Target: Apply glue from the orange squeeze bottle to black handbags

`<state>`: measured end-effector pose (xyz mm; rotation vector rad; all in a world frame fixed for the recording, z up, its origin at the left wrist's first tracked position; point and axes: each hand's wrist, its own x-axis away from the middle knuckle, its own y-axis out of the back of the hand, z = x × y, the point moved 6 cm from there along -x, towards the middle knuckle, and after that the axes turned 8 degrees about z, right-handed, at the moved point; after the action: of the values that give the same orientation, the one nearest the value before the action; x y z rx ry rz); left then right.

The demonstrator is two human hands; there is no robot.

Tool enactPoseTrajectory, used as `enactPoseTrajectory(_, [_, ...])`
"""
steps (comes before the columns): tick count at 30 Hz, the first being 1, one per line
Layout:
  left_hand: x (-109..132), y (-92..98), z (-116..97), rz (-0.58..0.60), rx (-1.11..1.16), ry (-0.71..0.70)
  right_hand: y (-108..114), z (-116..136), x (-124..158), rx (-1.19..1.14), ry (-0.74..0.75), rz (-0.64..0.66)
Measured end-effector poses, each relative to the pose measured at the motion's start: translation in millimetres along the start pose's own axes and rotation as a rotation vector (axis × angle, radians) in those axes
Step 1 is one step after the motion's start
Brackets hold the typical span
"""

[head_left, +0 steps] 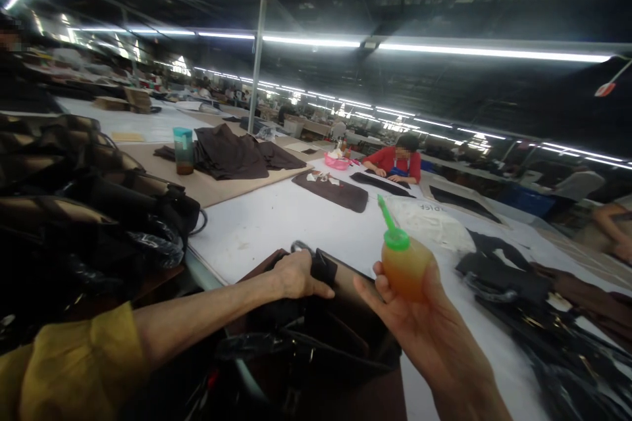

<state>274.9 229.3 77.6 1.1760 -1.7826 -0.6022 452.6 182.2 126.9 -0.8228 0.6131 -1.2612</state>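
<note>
My left hand point(299, 276) is closed over the upper edge of a dark handbag point(345, 342), its thumb stretched along the inside. The bag stands open at the table's edge, with brown and tan panels and plastic-wrapped handles. In my right hand point(415, 329) is a squeeze bottle point(402, 270) of amber liquid with a green cap and a long green nozzle pointing up. I hold the bottle tilted slightly, above the bag's right side and apart from it. The fingers of my left hand behind the bag's rim are partly hidden.
Dark bags point(89, 223) are piled at left, and more point(538, 316) lie at right. On the white table point(247, 230) are a dark panel point(330, 191), a white plastic bag point(429, 223) and a teal-lidded bottle point(183, 151). A person in red point(395, 161) works across the table.
</note>
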Motion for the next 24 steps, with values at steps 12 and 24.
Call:
enactPoseTrajectory(12, [-36,0.1,-7,-0.152,0.014,-0.122,3,7,0,0.124,-0.037,0.003])
enactPoseTrajectory(24, [-59,-26.0,14,0.202,0.684,-0.285,16,18,-7,0.151,0.016,-0.094])
